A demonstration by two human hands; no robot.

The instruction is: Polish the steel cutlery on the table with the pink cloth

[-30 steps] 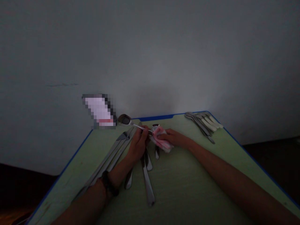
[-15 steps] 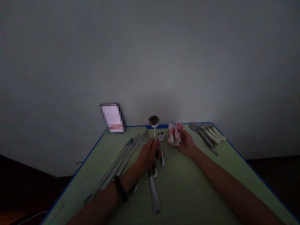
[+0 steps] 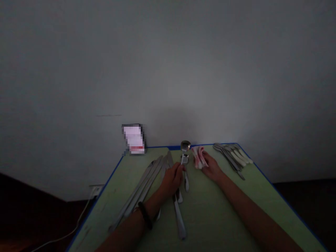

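My left hand (image 3: 172, 179) is closed around the handle of a metal spoon (image 3: 185, 147), whose bowl points away from me toward the table's far edge. My right hand (image 3: 213, 168) grips a crumpled pink and white cloth (image 3: 199, 156), held just right of the spoon and apart from it. Another spoon (image 3: 185, 173) lies on the green table (image 3: 210, 210) between my hands. A long knife (image 3: 179, 219) lies below my left hand. The scene is dim.
Several long pieces of cutlery (image 3: 141, 189) lie in a diagonal row left of my left arm. A group of spoons with pale handles (image 3: 233, 155) sits at the far right corner. A blurred card (image 3: 133, 139) stands beyond the far left corner. A cable (image 3: 73, 227) trails on the floor at left.
The cloth has come off the spoon and moved right with my right hand. My left hand has turned the spoon from pointing left to pointing away. The camera has tilted up.
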